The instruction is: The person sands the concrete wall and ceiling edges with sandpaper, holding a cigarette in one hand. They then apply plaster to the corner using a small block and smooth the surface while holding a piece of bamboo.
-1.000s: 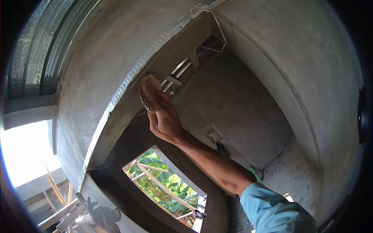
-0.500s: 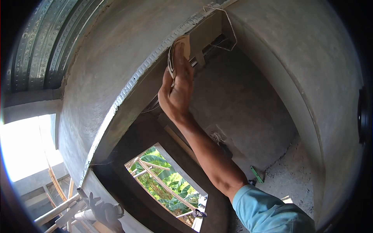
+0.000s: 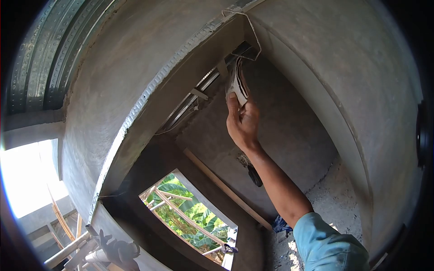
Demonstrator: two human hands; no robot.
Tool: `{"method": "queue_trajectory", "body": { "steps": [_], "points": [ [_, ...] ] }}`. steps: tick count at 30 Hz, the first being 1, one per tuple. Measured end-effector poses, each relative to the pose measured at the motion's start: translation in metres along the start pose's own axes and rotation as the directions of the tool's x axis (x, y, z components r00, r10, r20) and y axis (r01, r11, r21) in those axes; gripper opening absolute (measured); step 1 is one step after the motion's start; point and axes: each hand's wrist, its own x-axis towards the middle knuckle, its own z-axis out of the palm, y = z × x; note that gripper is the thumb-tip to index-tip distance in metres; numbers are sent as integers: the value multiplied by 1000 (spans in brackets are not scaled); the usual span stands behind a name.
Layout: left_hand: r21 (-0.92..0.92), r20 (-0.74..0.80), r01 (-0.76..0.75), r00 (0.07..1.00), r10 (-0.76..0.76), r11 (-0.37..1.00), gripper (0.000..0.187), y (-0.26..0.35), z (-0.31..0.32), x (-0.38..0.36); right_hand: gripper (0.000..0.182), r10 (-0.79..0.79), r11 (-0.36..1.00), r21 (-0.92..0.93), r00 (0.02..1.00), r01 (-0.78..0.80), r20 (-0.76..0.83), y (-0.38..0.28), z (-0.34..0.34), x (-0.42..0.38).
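My right hand (image 3: pixel 244 122) is raised in the middle of the view, closed on a folded piece of stiff paper (image 3: pixel 238 86). The paper is bent into several layers, grey-white outside with tan showing between them. My thumb presses its near face, while the fingers behind are mostly hidden. To the left and above is the plastered concrete beam (image 3: pixel 177 77), its lower edge carrying a pale, ridged strip (image 3: pixel 143 97). In this view the paper lies just below the beam's far end. My left hand is out of view.
A bent wire (image 3: pixel 258 38) hangs at the beam's end. Below are a window opening (image 3: pixel 187 217), a wooden plank (image 3: pixel 226 189) against the wall, and a dark blue cloth (image 3: pixel 281 224). Poles (image 3: pixel 68 248) and a grey glove-like shape (image 3: pixel 116 250) stand lower left.
My right hand has moved right and down from the beam's underside with the folded paper, which has turned. The view has shifted slightly, and the plank now shows more fully.
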Motion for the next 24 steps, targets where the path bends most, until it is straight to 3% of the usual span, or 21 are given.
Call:
{"method": "queue_trajectory", "body": {
  "steps": [1, 3, 6, 8, 9, 11, 13, 15, 16, 18, 19, 21, 23, 24],
  "points": [
    [-2, -2, -1, 1000, 1, 1000, 72, 1, 0, 1, 48, -21, 1000, 5, 999, 21, -33, 6, -1, 12],
    [28, 5, -142, 990, 142, 989, 56, 4, 0, 4, 48, -41, 999, 14, 997, 42, -68, 12, 2, 31],
    [59, 89, -121, 989, 115, 991, 53, 10, -5, 4, 48, -94, 996, -6, 991, 94, -98, 18, 10, 53],
    [46, 70, -135, 989, 132, 990, 54, 6, -2, 4, 53, -203, 964, -197, 972, 177, -120, 23, 14, 64],
    [36, 52, -149, 988, 147, 988, 55, 4, -2, 5, 53, -201, 965, -196, 972, 175, -123, 24, 21, 61],
    [51, 90, -110, 990, 105, 993, 56, 3, -2, 3, 56, -4, 996, -92, 994, -6, -110, 21, 45, 52],
    [64, 133, -71, 989, 62, 995, 57, 0, -2, 1, 57, -79, 989, -136, 985, 58, -151, 33, 70, 29],
    [63, 94, -27, 995, 21, 998, 61, -9, -3, 0, 56, -167, 970, -165, 982, 180, 88, 36, 69, -7],
    [60, 93, -32, 995, 27, 998, 61, -7, -1, 3, 56, -171, 969, -167, 982, 182, 83, 27, 62, -19],
    [-19, 65, -41, 997, 42, 999, 67, -1, -4, 4, 55, 3, 998, -59, 964, 13, 266, -1, 40, -34],
    [-13, 66, -38, 997, 39, 999, 67, 9, -3, 5, 55, 7, 998, -56, 963, 8, 268, -10, 29, -26],
    [-13, 43, -22, 999, 23, 1000, 69, 27, 2, 9, 52, 213, 976, 49, 977, -213, 10, -13, 12, 9],
    [-12, 59, -19, 998, 20, 1000, 70, 20, 2, 7, 52, 32, 996, -78, 997, -37, -74, 6, 17, 38],
    [-18, 68, -16, 998, 18, 1000, 72, 14, 2, 6, 52, 37, 996, -76, 996, -43, -75, 13, 25, 45]
  ]
}}
